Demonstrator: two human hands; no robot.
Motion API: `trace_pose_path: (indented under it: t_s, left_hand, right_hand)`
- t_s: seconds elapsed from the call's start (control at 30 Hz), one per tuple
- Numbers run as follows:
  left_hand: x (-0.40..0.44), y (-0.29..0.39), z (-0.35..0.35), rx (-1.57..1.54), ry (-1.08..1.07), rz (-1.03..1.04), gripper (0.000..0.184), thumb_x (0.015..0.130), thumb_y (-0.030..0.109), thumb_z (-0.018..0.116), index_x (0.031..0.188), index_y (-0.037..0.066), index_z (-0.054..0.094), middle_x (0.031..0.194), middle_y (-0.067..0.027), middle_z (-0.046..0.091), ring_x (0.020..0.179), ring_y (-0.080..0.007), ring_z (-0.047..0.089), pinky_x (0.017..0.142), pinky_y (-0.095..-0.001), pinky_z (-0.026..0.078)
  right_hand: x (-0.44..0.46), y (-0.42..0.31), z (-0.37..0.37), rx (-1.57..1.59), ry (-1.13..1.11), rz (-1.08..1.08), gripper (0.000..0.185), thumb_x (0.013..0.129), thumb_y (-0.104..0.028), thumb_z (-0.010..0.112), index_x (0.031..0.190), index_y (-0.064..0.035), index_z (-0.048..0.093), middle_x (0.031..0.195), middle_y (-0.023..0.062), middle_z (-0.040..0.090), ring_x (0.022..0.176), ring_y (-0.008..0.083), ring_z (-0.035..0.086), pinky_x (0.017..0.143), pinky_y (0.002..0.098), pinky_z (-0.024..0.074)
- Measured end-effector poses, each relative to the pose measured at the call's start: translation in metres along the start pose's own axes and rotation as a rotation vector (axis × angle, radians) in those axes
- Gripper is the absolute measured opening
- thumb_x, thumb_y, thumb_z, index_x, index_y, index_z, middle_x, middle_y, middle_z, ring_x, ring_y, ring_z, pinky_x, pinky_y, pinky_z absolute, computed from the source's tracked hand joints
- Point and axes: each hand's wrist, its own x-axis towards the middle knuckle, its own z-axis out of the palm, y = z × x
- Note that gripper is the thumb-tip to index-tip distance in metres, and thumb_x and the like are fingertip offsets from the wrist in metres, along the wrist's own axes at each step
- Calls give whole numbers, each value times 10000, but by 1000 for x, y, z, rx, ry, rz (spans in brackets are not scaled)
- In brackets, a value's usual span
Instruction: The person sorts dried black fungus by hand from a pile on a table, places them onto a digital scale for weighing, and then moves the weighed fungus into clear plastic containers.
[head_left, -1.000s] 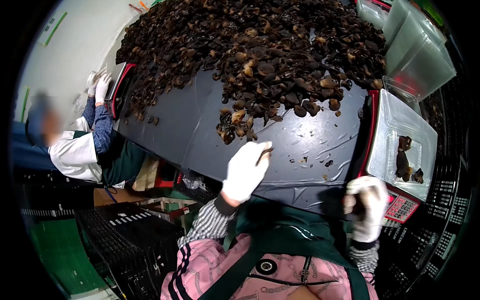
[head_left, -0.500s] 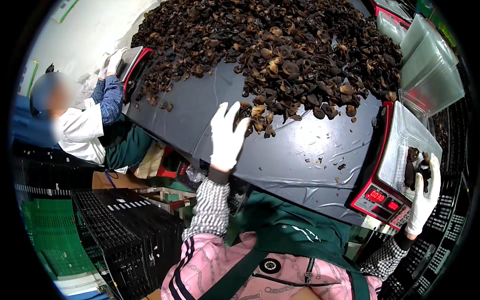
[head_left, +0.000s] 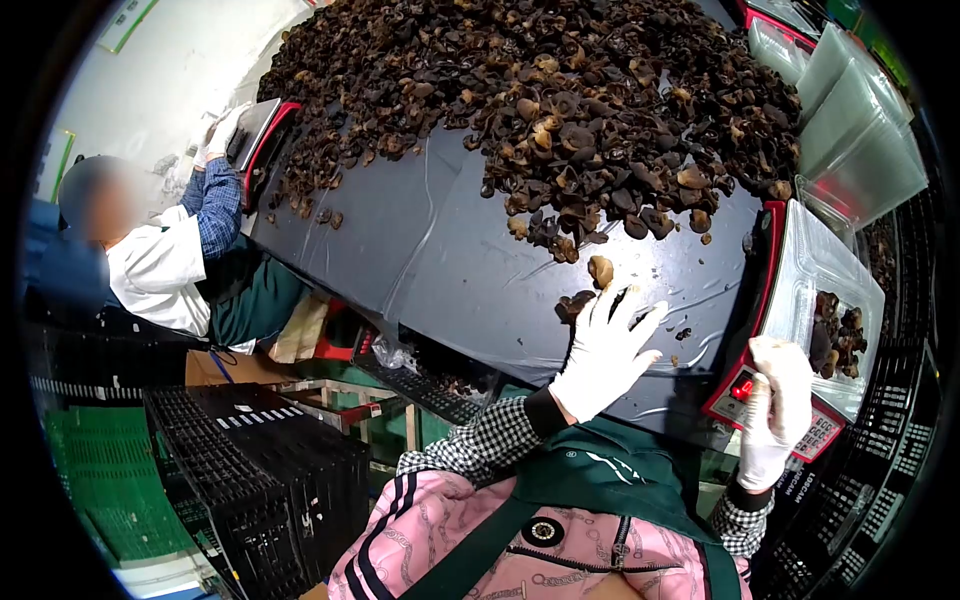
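Observation:
My left hand (head_left: 606, 352), in a white glove, reaches over the dark table covering with its fingers spread. Just beyond its fingertips lie a brown wood ear mushroom (head_left: 600, 270) and a darker wood ear piece (head_left: 573, 306); whether the fingers touch them is unclear. My right hand (head_left: 778, 412), gloved too, is in front of the red scale (head_left: 722, 402), partly covering its display. Its fingers are loosely curled, the thumb apart, and nothing shows in them. On the scale is a clear plastic tray (head_left: 793, 300) with several wood ear pieces (head_left: 838, 338) inside.
A large heap of wood ear mushrooms (head_left: 560, 110) covers the far part of the table (head_left: 360, 245). Stacked clear trays (head_left: 862, 135) stand at right. A co-worker (head_left: 160, 260) is at another scale (head_left: 268, 145) on the left. Black crates (head_left: 255, 450) stand lower left.
My left hand has moved right and nearer, with two wood ear pieces now in front of it. My right hand has left the tray and its mushrooms and come left to the scale's display.

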Motion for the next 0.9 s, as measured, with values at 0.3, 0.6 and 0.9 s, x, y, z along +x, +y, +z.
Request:
trace_pose_path:
  t_s: [0.3, 0.6, 0.9]
  left_hand:
    - [40, -88, -48, -162, 290, -152, 246, 929, 24, 629, 1136, 68, 753, 1052, -104, 741, 956, -268, 688, 863, -357, 552]
    - [53, -92, -36, -76, 113, 179, 336, 827, -4, 675, 1132, 118, 748, 1064, -62, 724, 997, -266, 651, 880, -363, 543]
    - [-103, -114, -167, 29, -125, -277, 341, 853, -18, 682, 1178, 66, 743, 1137, -120, 737, 1051, -280, 694, 943, -357, 544]
  right_hand:
    - [-39, -15, 43, 233, -122, 142, 346, 838, 56, 689, 1170, -37, 726, 1071, 114, 719, 991, 282, 661, 901, 378, 529]
    - [-49, -10, 83, 325, -138, 130, 320, 833, 34, 714, 1144, -39, 729, 973, 111, 723, 905, 288, 673, 816, 373, 537]
    - [4, -4, 140, 45, -59, -63, 429, 856, -113, 740, 1262, -23, 635, 990, 119, 677, 931, 310, 627, 859, 405, 464]
